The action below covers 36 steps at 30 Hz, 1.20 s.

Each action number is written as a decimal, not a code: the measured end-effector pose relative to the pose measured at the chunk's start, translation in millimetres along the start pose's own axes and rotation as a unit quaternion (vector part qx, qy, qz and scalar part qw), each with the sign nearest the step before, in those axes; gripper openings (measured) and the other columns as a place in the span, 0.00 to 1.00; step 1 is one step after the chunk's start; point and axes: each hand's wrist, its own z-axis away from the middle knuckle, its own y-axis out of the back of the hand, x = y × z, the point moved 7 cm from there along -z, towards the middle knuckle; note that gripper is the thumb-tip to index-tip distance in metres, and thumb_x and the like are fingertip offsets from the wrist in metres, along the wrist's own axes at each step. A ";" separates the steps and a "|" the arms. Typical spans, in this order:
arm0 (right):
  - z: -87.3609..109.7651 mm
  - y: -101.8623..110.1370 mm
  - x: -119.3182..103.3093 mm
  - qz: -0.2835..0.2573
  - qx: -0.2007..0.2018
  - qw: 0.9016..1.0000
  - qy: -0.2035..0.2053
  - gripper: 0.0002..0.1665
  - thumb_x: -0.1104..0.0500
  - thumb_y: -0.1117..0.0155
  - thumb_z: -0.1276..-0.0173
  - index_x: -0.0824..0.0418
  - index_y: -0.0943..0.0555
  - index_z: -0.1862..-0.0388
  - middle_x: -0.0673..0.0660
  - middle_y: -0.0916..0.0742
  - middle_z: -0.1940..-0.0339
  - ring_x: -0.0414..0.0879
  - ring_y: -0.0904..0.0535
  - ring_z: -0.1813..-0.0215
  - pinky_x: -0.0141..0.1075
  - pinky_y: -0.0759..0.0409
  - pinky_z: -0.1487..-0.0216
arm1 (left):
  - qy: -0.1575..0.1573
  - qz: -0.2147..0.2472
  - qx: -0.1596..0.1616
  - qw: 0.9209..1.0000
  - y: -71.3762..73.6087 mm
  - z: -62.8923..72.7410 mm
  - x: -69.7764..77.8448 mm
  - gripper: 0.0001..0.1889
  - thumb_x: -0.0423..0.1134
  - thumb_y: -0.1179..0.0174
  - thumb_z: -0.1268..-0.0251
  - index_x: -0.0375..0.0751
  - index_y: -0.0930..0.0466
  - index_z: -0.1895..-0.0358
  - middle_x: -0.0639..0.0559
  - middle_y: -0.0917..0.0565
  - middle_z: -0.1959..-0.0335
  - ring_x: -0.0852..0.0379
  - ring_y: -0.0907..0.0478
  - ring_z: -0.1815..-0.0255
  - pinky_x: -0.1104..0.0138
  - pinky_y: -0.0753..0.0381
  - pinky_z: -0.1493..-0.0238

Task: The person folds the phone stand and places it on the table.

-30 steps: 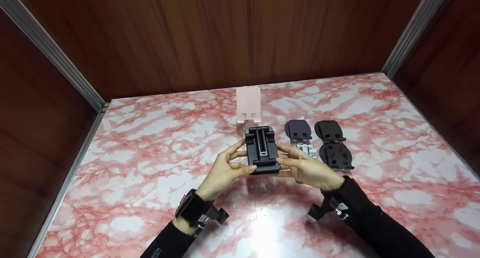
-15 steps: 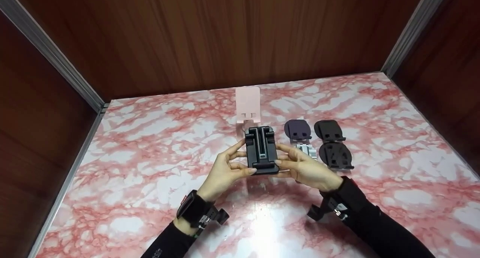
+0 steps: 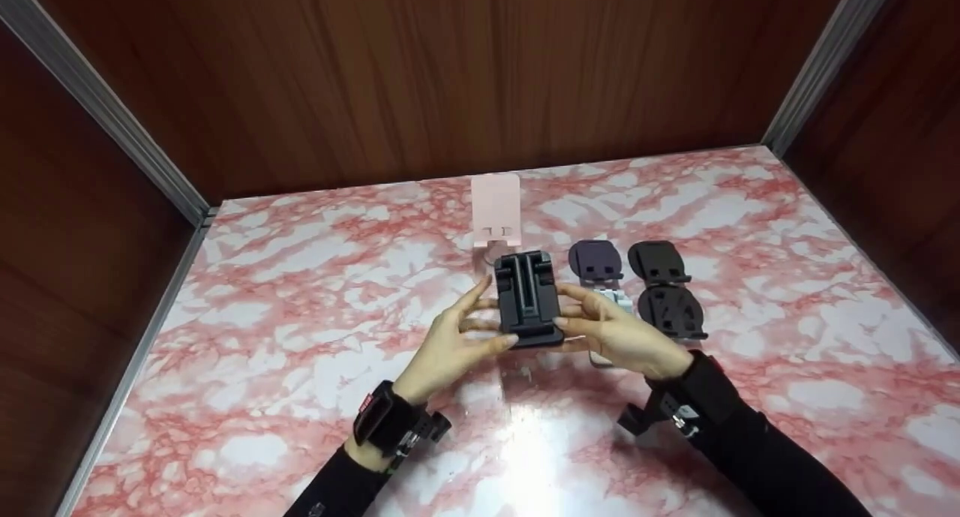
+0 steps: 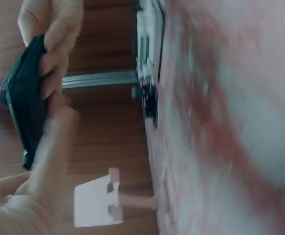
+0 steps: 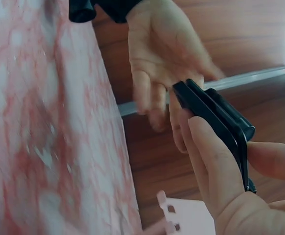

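Note:
A folded black phone stand [image 3: 529,299] is held up over the table, its slotted face with a long central groove towards the head camera. My left hand [image 3: 450,348] holds its left side, thumb at the lower corner and fingers along the edge. From the other side my right hand [image 3: 619,337] grips it, thumb on the front edge and fingers behind. The left wrist view shows the stand [image 4: 27,98] edge-on between both hands. In the right wrist view, its layered plates [image 5: 213,122] lie folded close together. A pale folded stand [image 3: 616,298] is partly hidden beyond my right hand.
An upright pink phone stand [image 3: 496,205] is at the back of the marbled table [image 3: 300,292]. To the right lie a purple stand [image 3: 595,260] and two dark ones, one farther [image 3: 658,262] and one nearer [image 3: 671,312]. Wood panels [image 3: 480,74] enclose the table.
The black phone stand has shifted slightly right and tilted a little in my hands. My right hand has moved slightly right; both hands keep hold of it.

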 end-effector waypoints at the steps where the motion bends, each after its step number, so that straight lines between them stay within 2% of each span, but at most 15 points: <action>1: -0.2 1.7 -1.6 0.011 0.001 1.000 0.006 0.42 0.65 0.46 0.25 0.67 0.58 0.22 0.67 0.28 0.39 0.50 0.23 0.43 0.55 0.32 0.35 | -0.015 -0.031 0.003 0.999 1.4 0.3 3.2 0.48 0.40 0.31 0.41 0.42 0.52 0.22 0.41 0.29 0.36 0.46 0.23 0.44 0.55 0.23 0.43; 3: -0.5 5.7 -4.1 0.026 0.005 1.000 0.015 0.40 0.65 0.47 0.25 0.67 0.55 0.23 0.69 0.28 0.38 0.52 0.23 0.42 0.57 0.32 0.36 | -0.040 -0.101 0.017 0.994 5.6 1.2 9.0 0.46 0.46 0.35 0.36 0.43 0.54 0.22 0.43 0.32 0.32 0.46 0.29 0.38 0.52 0.28 0.38; 4: -0.8 7.9 -4.7 0.035 0.009 0.999 0.018 0.39 0.65 0.47 0.25 0.68 0.54 0.23 0.71 0.29 0.37 0.54 0.23 0.42 0.58 0.32 0.36 | -0.049 -0.138 0.026 0.989 7.9 1.9 11.5 0.44 0.48 0.38 0.34 0.45 0.55 0.22 0.45 0.34 0.30 0.47 0.32 0.35 0.49 0.31 0.36; 8: -0.5 18.1 0.9 0.068 0.042 0.997 0.004 0.38 0.65 0.47 0.25 0.69 0.54 0.24 0.75 0.34 0.35 0.56 0.26 0.40 0.56 0.29 0.38 | -0.067 -0.256 0.060 0.962 16.0 4.5 17.4 0.40 0.55 0.47 0.28 0.46 0.55 0.22 0.47 0.41 0.25 0.47 0.44 0.27 0.46 0.41 0.31; 10: -0.2 21.3 8.5 0.067 0.054 0.996 -0.012 0.39 0.66 0.48 0.25 0.70 0.55 0.24 0.77 0.35 0.34 0.58 0.26 0.41 0.54 0.28 0.38 | -0.073 -0.294 0.069 0.950 17.8 4.9 18.7 0.39 0.55 0.47 0.28 0.45 0.54 0.22 0.45 0.44 0.24 0.48 0.48 0.25 0.46 0.44 0.30; 12: -0.5 22.0 17.6 0.047 0.055 0.997 -0.023 0.39 0.68 0.50 0.25 0.71 0.56 0.24 0.78 0.35 0.34 0.59 0.25 0.40 0.52 0.27 0.39 | -0.082 -0.315 0.072 0.943 18.2 4.8 19.5 0.39 0.53 0.47 0.28 0.43 0.53 0.22 0.43 0.45 0.24 0.47 0.50 0.25 0.47 0.45 0.29; 14: -0.6 22.4 26.5 0.037 0.056 0.997 -0.030 0.38 0.70 0.50 0.26 0.72 0.57 0.24 0.76 0.30 0.38 0.59 0.23 0.43 0.50 0.25 0.40 | -0.087 -0.328 0.071 0.938 17.8 4.3 19.2 0.39 0.52 0.46 0.28 0.41 0.53 0.22 0.41 0.45 0.24 0.47 0.50 0.25 0.48 0.45 0.29; 16: -0.6 22.3 33.3 0.030 0.055 0.998 -0.030 0.38 0.72 0.51 0.27 0.74 0.56 0.25 0.74 0.26 0.42 0.56 0.21 0.44 0.49 0.24 0.41 | -0.088 -0.338 0.069 0.935 17.5 3.9 18.4 0.39 0.52 0.46 0.28 0.41 0.53 0.22 0.41 0.44 0.25 0.46 0.50 0.25 0.48 0.46 0.29; 19: 2.1 25.0 41.0 0.048 0.072 0.996 -0.036 0.38 0.72 0.51 0.27 0.75 0.57 0.26 0.70 0.25 0.45 0.53 0.20 0.47 0.47 0.22 0.44 | -0.084 -0.343 0.066 0.933 17.5 3.7 17.0 0.39 0.52 0.46 0.28 0.40 0.53 0.23 0.41 0.44 0.25 0.46 0.50 0.25 0.47 0.45 0.29; 23: 6.1 29.0 45.6 0.051 0.095 0.993 -0.047 0.40 0.71 0.50 0.27 0.74 0.60 0.25 0.77 0.30 0.40 0.58 0.22 0.44 0.47 0.22 0.43 | -0.080 -0.346 0.061 0.933 17.1 4.0 15.5 0.40 0.52 0.46 0.28 0.37 0.53 0.23 0.39 0.44 0.25 0.43 0.49 0.25 0.45 0.43 0.30; 27: 7.8 31.7 46.9 0.057 0.109 0.991 -0.057 0.42 0.69 0.48 0.26 0.73 0.61 0.24 0.81 0.38 0.34 0.61 0.25 0.41 0.47 0.22 0.43 | -0.075 -0.346 0.053 0.934 16.3 4.2 13.7 0.40 0.51 0.46 0.28 0.36 0.53 0.23 0.39 0.45 0.25 0.45 0.50 0.25 0.49 0.45 0.29; 33: 5.7 28.9 46.2 0.046 0.093 0.993 -0.049 0.43 0.69 0.50 0.25 0.71 0.64 0.24 0.75 0.30 0.41 0.58 0.23 0.43 0.48 0.23 0.43 | -0.079 -0.351 0.051 0.932 15.0 4.7 14.2 0.40 0.54 0.48 0.28 0.35 0.53 0.23 0.38 0.44 0.25 0.45 0.49 0.25 0.49 0.43 0.30; 36: 5.5 27.4 45.5 0.047 0.084 0.994 -0.047 0.42 0.70 0.53 0.24 0.70 0.66 0.23 0.77 0.30 0.40 0.59 0.23 0.42 0.48 0.24 0.41 | -0.086 -0.358 0.050 0.928 13.7 4.7 14.6 0.40 0.55 0.49 0.27 0.34 0.52 0.24 0.37 0.43 0.26 0.44 0.48 0.26 0.48 0.42 0.30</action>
